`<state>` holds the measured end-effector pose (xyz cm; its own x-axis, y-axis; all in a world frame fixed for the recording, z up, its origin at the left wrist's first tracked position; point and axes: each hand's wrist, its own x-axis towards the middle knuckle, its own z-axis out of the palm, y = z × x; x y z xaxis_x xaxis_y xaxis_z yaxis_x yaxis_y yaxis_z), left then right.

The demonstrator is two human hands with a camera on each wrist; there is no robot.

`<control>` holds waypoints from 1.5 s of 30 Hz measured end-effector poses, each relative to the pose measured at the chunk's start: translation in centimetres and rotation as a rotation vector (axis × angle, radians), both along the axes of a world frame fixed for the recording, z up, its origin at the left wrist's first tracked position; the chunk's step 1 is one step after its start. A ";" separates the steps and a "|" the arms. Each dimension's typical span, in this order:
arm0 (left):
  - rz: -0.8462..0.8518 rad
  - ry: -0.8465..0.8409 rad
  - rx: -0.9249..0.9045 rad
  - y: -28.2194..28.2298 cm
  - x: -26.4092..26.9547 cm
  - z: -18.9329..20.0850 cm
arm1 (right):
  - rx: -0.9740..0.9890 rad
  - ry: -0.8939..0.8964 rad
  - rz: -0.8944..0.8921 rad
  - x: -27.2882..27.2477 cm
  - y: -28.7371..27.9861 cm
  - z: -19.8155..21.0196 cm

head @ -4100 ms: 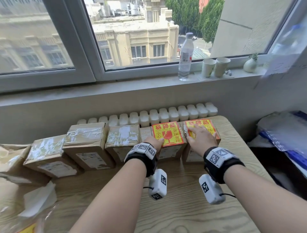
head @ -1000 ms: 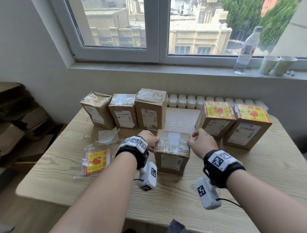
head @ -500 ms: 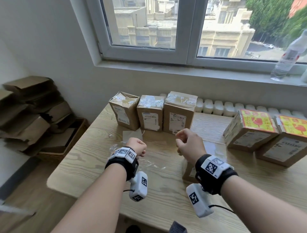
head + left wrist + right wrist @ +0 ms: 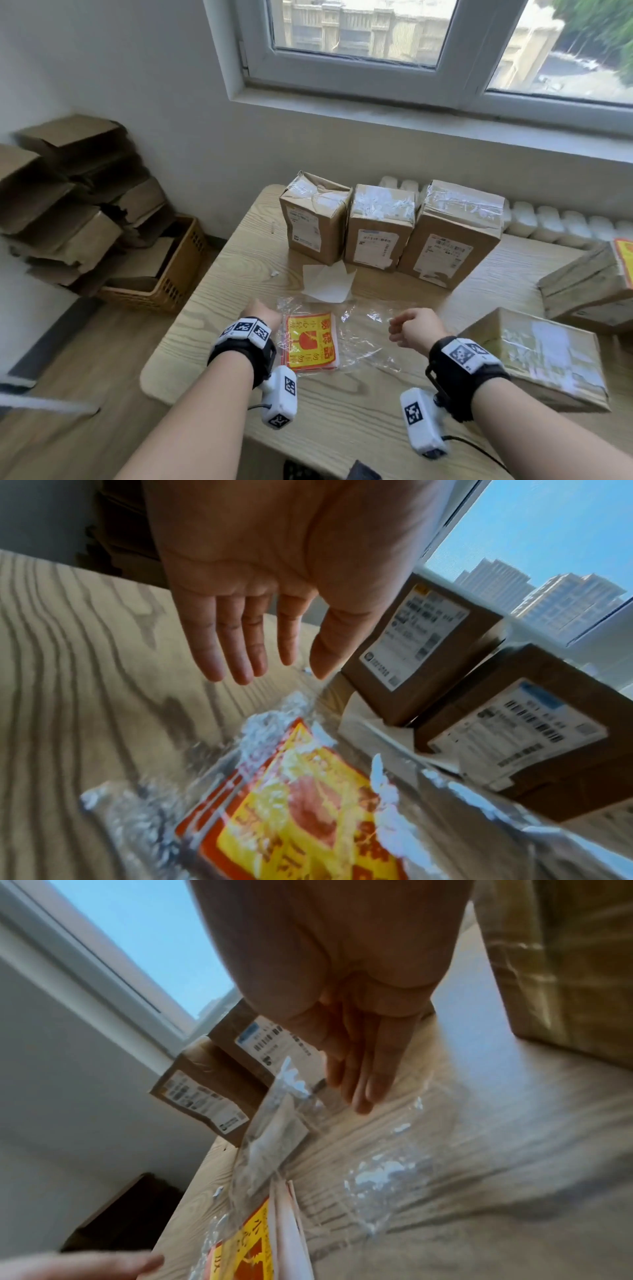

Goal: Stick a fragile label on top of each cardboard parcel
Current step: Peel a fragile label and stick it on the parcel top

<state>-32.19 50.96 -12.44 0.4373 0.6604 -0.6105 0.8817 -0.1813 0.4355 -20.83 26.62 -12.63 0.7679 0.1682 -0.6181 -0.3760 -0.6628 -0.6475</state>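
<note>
A stack of red and yellow fragile labels (image 4: 311, 341) lies in a clear plastic bag (image 4: 366, 339) on the wooden table (image 4: 212, 349). My left hand (image 4: 262, 313) hovers at the bag's left edge, fingers straight and empty above the labels (image 4: 301, 804). My right hand (image 4: 407, 330) hangs over the bag's right half, its straight fingers (image 4: 356, 1091) close to the plastic (image 4: 377, 1164) and holding nothing. Three unlabelled parcels (image 4: 378, 229) stand in a row at the back. Another taped parcel (image 4: 537, 356) sits at front right. A labelled parcel (image 4: 589, 284) shows at the right edge.
Between the bag and the back row lies a white backing sheet (image 4: 327, 284). A basket of flattened cardboard (image 4: 164, 270) stands on the floor to the left of the table. A white radiator (image 4: 548, 222) runs behind the table under the window sill.
Both hands have let go of the front parcel and moved left to the label bag. The view has swung left, and the parcel stays at front right.
</note>
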 end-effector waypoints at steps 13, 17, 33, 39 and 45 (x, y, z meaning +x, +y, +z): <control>-0.134 0.036 -0.262 -1.6 0.8 -4.5 | 0.077 0.313 0.108 -3.1 2.2 -5.3; -0.101 -0.022 -0.359 -1.7 0.9 -4.6 | 0.033 0.302 0.065 -3.9 2.8 -5.2; -0.005 -0.153 -0.695 -2.5 1.3 -2.2 | 0.124 0.338 0.014 -2.6 1.7 -5.4; 0.034 -0.183 -0.719 -2.6 1.4 -2.3 | 0.158 0.308 -0.117 -3.1 1.6 -5.1; 0.025 -0.149 -0.614 -2.3 1.6 -3.4 | 0.160 0.278 -0.119 -2.9 1.6 -4.9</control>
